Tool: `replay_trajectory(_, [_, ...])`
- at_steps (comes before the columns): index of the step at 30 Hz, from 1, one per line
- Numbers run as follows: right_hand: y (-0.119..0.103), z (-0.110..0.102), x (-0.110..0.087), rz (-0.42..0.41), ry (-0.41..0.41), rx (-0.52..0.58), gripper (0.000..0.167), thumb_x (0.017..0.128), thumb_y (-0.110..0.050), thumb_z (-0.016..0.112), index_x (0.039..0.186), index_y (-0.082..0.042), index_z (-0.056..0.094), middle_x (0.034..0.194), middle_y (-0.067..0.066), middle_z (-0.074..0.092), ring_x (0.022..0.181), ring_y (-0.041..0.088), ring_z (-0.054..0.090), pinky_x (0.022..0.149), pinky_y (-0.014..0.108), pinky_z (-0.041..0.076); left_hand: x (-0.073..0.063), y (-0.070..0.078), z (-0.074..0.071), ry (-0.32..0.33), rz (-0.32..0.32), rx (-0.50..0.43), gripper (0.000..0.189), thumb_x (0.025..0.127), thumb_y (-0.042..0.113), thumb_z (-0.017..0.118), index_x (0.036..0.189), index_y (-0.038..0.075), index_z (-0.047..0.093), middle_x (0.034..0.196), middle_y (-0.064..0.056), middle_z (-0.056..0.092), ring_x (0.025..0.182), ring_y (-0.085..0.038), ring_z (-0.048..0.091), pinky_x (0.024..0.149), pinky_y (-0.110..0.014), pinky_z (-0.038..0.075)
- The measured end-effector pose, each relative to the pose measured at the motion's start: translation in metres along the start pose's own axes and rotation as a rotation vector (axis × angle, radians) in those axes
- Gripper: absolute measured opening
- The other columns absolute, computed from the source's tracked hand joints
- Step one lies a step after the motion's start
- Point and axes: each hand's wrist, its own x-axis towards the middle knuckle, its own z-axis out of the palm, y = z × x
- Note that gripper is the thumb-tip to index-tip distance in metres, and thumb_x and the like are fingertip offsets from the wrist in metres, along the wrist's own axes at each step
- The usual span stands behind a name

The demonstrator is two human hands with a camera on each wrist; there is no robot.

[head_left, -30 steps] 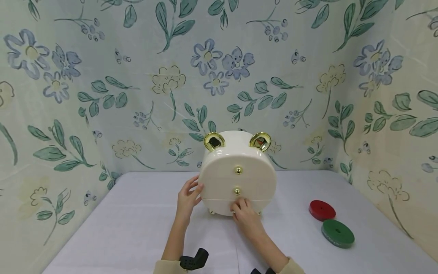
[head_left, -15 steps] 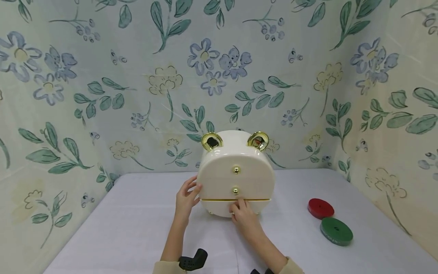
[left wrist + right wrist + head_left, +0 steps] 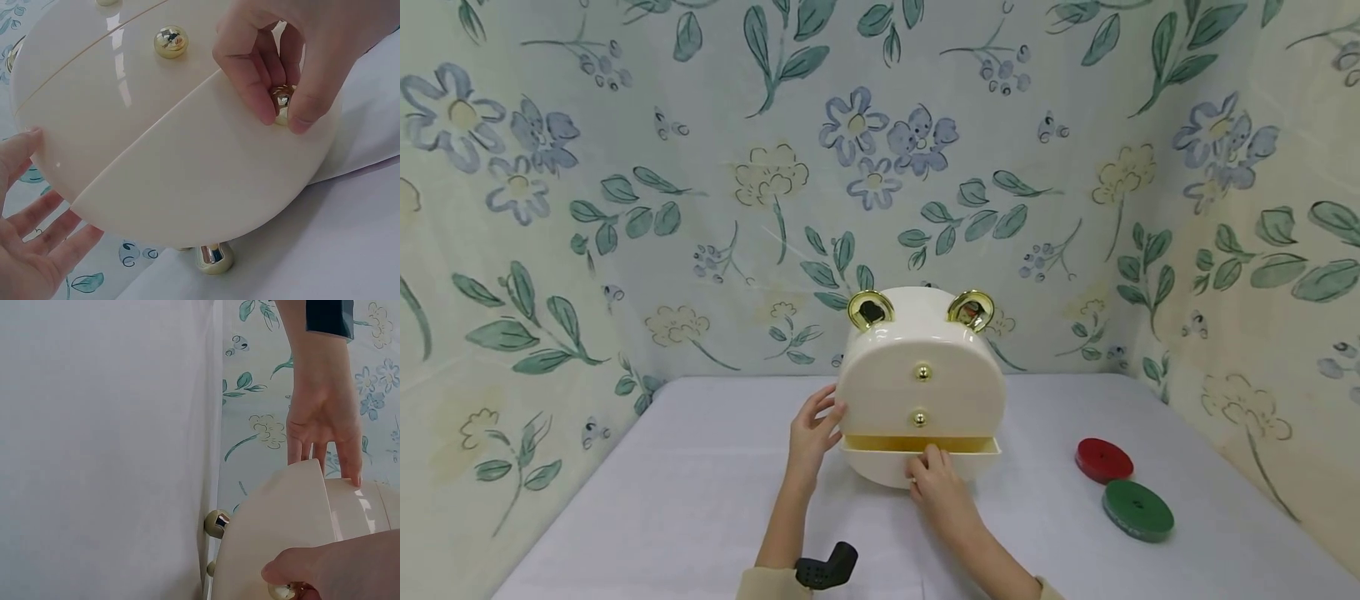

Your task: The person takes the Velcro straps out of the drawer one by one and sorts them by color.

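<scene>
A cream, rounded chest with gold knobs and two gold-rimmed rounds on top stands on the table. Its bottom drawer is pulled partway out, and a strip of yellow interior shows above the front panel. My right hand pinches that drawer's gold knob between thumb and fingers. Against the chest's left side rests my left hand, its thumb on the front edge and its fingers extended along the side. The drawer's contents are hidden from every view.
To the right on the white-covered table lie a flat red disc and a green disc, close together. Floral cloth walls the table at the back and both sides. Small gold feet hold up the chest.
The bottom drawer has gone from closed, through a thin gap, to partly open. My right hand has drawn it slightly toward me, while my left hand stays at the chest's side.
</scene>
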Motion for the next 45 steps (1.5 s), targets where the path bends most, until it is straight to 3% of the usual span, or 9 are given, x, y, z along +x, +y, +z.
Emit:
replay_trajectory(10, [-0.008,-0.015,-0.006,-0.012,-0.012,0.001,0.036,0.050,0.001,0.079,0.066,-0.013,0.050,0.072,-0.001,0.042,0.068,0.014,0.045,0.055,0.022,0.045,0.000,-0.001,0.001,0.005,-0.003,0.002,0.048,0.081,0.040,0.064,0.125,0.022,0.053,0.121,-0.007,0.053,0.102,-0.019,0.057,0.086,-0.044,0.051])
replay_trajectory(23, [-0.015,-0.029,-0.018,-0.073,0.032,-0.034,0.040,0.044,-0.001,0.080,0.065,-0.016,0.049,0.071,-0.004,0.039,0.065,0.012,0.042,0.051,0.018,0.042,0.000,-0.001,-0.001,-0.002,0.017,-0.014,0.047,0.082,0.037,0.064,0.124,0.020,0.053,0.120,-0.009,0.053,0.098,-0.017,0.057,0.084,-0.042,0.052])
replay_trajectory(28, [-0.018,-0.038,-0.022,-0.095,0.013,-0.057,0.038,0.047,-0.004,0.079,0.066,-0.017,0.049,0.071,-0.005,0.038,0.064,0.012,0.041,0.047,0.016,0.039,0.000,-0.001,-0.001,-0.006,0.022,-0.013,0.047,0.083,0.037,0.064,0.124,0.019,0.053,0.121,-0.010,0.053,0.099,-0.018,0.057,0.084,-0.042,0.052])
replay_trajectory(30, [-0.019,-0.042,-0.024,-0.110,-0.011,-0.043,0.030,0.057,-0.005,0.075,0.067,-0.016,0.049,0.071,-0.004,0.038,0.064,0.012,0.041,0.045,0.016,0.035,-0.001,0.000,-0.001,-0.009,0.025,-0.010,0.047,0.083,0.037,0.064,0.125,0.019,0.053,0.121,-0.010,0.053,0.099,-0.017,0.057,0.085,-0.042,0.052])
replay_trajectory(38, [-0.023,-0.055,-0.029,-0.139,-0.061,-0.036,0.031,0.053,-0.004,0.076,0.069,-0.015,0.052,0.072,-0.004,0.041,0.063,0.009,0.040,0.045,0.014,0.034,-0.002,0.002,-0.002,-0.009,0.022,-0.015,0.046,0.083,0.036,0.064,0.125,0.020,0.053,0.120,-0.008,0.054,0.096,-0.014,0.057,0.084,-0.040,0.052])
replay_trajectory(40, [-0.022,-0.056,-0.030,-0.160,-0.047,-0.033,0.022,0.061,-0.005,0.068,0.069,-0.016,0.051,0.073,-0.004,0.041,0.063,0.009,0.039,0.044,0.013,0.033,-0.003,0.002,-0.002,-0.009,0.021,-0.019,0.046,0.083,0.036,0.064,0.125,0.020,0.053,0.119,-0.009,0.054,0.096,-0.014,0.057,0.084,-0.040,0.052])
replay_trajectory(42, [-0.022,-0.057,-0.032,-0.178,-0.025,-0.049,0.013,0.078,-0.007,0.053,0.069,-0.016,0.051,0.073,-0.004,0.040,0.063,0.009,0.039,0.043,0.014,0.033,-0.003,0.001,-0.002,-0.010,0.026,-0.015,0.046,0.083,0.036,0.064,0.125,0.019,0.053,0.120,-0.010,0.053,0.095,-0.014,0.058,0.084,-0.040,0.052])
replay_trajectory(45, [-0.021,-0.058,-0.035,-0.198,0.006,-0.091,0.038,0.093,-0.014,0.022,0.068,-0.018,0.051,0.072,-0.005,0.039,0.063,0.008,0.038,0.043,0.013,0.032,-0.002,0.002,-0.002,-0.012,0.028,-0.013,0.047,0.084,0.035,0.063,0.126,0.018,0.052,0.121,-0.011,0.053,0.094,-0.013,0.057,0.085,-0.041,0.052])
